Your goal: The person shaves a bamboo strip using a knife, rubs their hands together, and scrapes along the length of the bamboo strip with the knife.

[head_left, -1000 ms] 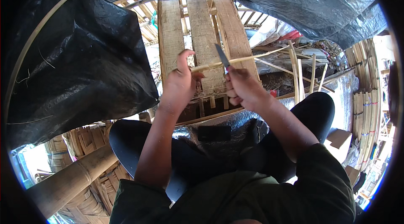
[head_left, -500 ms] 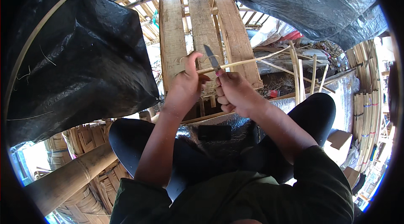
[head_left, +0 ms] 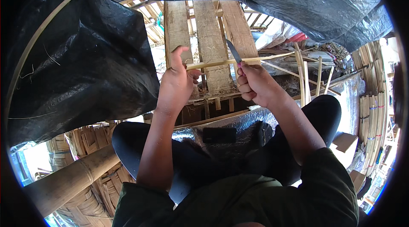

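A thin bamboo strip (head_left: 213,63) runs from my left hand (head_left: 178,78) across to the right, its far end by the upright sticks. My left hand grips the strip's near end, with one finger sticking up. My right hand (head_left: 256,80) is closed around the handle of a knife (head_left: 234,52). The curved blade points up and leans left, and its lower part lies against the strip. Most of the knife's handle is hidden in my fist. Beneath the strip are wooden planks (head_left: 210,35) set side by side with gaps.
Several upright bamboo sticks (head_left: 305,80) stand to the right. Black plastic sheeting (head_left: 85,65) hangs at the left and along the top. A dark flat rectangular thing (head_left: 219,135) lies between my legs on silvery foil. A thick bamboo pole (head_left: 72,178) is at lower left; bundled slats (head_left: 370,116) line the right.
My hands have moved apart, the left one leftward and the right one rightward with the knife. More of the strip shows between them. The pale curl near the blade is no longer visible.
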Tool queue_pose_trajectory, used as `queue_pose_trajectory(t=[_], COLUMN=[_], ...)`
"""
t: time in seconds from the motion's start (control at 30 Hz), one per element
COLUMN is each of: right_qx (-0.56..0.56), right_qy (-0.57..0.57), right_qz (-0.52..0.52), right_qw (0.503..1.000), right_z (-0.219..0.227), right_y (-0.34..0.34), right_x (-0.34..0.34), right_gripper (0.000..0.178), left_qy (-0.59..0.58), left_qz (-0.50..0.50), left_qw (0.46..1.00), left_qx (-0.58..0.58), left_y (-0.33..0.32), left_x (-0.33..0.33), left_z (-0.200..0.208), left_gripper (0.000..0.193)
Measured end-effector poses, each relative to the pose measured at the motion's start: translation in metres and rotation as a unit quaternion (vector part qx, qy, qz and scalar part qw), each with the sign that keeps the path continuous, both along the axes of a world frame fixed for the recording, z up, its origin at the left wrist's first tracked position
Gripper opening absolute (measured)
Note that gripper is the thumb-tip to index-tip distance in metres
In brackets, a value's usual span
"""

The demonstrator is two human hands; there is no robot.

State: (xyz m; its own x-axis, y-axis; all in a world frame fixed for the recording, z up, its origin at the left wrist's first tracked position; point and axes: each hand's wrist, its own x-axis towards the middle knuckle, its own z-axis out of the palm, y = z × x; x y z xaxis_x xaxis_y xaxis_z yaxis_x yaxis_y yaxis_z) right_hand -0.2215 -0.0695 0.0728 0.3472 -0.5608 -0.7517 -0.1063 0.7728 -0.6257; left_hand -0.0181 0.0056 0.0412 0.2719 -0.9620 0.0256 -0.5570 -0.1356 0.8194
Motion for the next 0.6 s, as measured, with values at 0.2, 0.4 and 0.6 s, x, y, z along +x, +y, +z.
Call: queue_pose_trajectory(t=[0.2, 0.4, 0.6], right_qx=[0.037, -0.558, -0.529], right_qy=[-0.057, 0.211, 0.149], right_qz=[0.078, 0.058, 0.147], right_qw=[0.995, 0.8, 0.823], right_z=[-0.013, -0.054, -0.082], right_y=[0.019, -0.012, -0.023], right_x=[0.016, -0.005, -0.009], right_gripper=[0.037, 0.035, 0.02], left_qy=[-0.058, -0.014, 0.041], left_qz=[-0.067, -0.06, -0.07], left_qw=[0.996, 0.997, 0.996], left_qx=[0.019, 0.046, 0.021], left_y=[0.003, 0.003, 0.002], left_x=[-0.015, -0.01, -0.01], left_z=[-0.009, -0.006, -0.011], left_gripper=[0.062, 0.038, 0.025])
